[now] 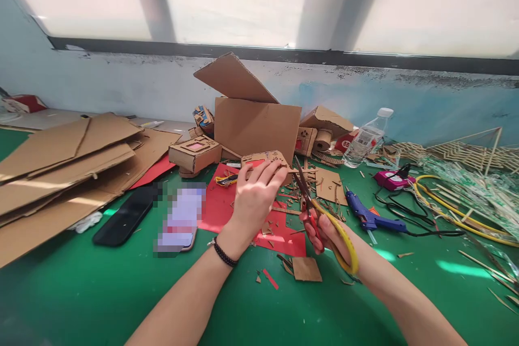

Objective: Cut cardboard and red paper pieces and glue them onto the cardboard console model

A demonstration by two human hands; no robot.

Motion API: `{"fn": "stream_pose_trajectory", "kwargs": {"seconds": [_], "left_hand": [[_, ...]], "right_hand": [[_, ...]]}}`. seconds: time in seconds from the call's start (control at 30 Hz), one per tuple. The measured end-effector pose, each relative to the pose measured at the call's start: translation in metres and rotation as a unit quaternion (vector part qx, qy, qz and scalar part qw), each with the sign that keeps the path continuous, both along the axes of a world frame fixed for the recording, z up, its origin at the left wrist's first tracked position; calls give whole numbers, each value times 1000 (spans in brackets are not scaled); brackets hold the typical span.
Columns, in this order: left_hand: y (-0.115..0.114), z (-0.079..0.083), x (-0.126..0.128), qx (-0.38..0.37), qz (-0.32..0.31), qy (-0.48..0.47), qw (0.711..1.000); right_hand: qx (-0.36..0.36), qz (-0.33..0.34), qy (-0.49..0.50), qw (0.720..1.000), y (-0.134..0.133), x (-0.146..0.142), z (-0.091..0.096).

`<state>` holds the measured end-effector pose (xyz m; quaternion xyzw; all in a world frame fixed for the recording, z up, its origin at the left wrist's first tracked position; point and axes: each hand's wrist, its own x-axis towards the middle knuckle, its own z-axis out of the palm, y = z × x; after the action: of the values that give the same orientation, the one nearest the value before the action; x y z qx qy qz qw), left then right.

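My left hand (255, 194) is stretched forward over a red paper sheet (221, 205), its fingers closed on a small cardboard piece (263, 160) at the sheet's far edge. A dark bead bracelet circles that wrist. My right hand (330, 235) grips scissors (314, 208) with red and yellow handles. The blades are slightly parted and point away from me, toward the cardboard piece beside my left fingers. Small cardboard scraps (307, 268) lie on the green table (81, 292) below both hands.
Flattened cardboard sheets (60, 167) are stacked at the left. A black phone (125, 216) and a second phone (180, 221) lie near them. An open cardboard box (255, 119) stands behind. At the right lie a blue glue gun (371, 216), a water bottle (367, 138), cables and wooden sticks (466, 154).
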<state>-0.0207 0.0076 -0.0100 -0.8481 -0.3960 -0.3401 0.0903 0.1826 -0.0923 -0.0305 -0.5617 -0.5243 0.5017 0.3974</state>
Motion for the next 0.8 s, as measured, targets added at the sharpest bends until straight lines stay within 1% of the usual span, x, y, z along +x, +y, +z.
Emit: {"fn": "stream_pose_trajectory", "kwargs": {"seconds": [0.07, 0.1, 0.2, 0.37, 0.57, 0.8], "left_hand": [[-2, -1, 2, 1, 0, 10, 1000], [-3, -1, 2, 0, 0, 15, 1000], [-5, -2, 4, -12, 6, 29, 999], [-8, -1, 5, -13, 17, 57, 998], [-8, 1, 4, 3, 24, 88, 996], [-10, 1, 7, 21, 28, 94, 995]], "right_hand": [[-42, 16, 41, 998, 1, -4, 1], [-56, 13, 56, 997, 2, -6, 1], [-66, -24, 72, 995, 6, -12, -5], [-86, -43, 116, 989, 12, -18, -13], [-118, -48, 105, 986, 11, -17, -11], [-116, -73, 75, 988, 8, -19, -4]]}}
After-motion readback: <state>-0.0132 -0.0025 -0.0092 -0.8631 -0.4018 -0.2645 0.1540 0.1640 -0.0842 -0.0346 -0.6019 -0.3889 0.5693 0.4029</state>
